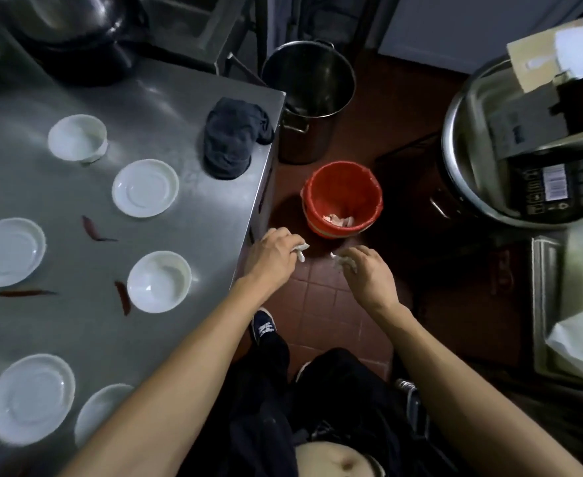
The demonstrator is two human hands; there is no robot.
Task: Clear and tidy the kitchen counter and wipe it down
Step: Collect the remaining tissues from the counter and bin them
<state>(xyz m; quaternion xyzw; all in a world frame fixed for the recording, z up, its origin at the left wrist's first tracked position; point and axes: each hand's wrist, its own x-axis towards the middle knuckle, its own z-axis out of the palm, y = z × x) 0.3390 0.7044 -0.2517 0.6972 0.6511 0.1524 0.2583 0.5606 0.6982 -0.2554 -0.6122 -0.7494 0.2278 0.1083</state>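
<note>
Dark red tiled floor (pixel 321 290) under dim light; steel desk (pixel 166 108) at nine o'clock, pale door (pixel 455 25) at one o'clock.

The counter (pixel 152 98) is shiny, smooth metal. The dishes (pixel 145 187) look glossy white. The red bucket (pixel 343 197) looks plastic. The dark rag (pixel 231 142) is soft cloth.

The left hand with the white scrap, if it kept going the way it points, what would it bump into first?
Probably the red bucket on the floor. The left hand points up and right toward it, though the hand may be higher than the rim.
</note>
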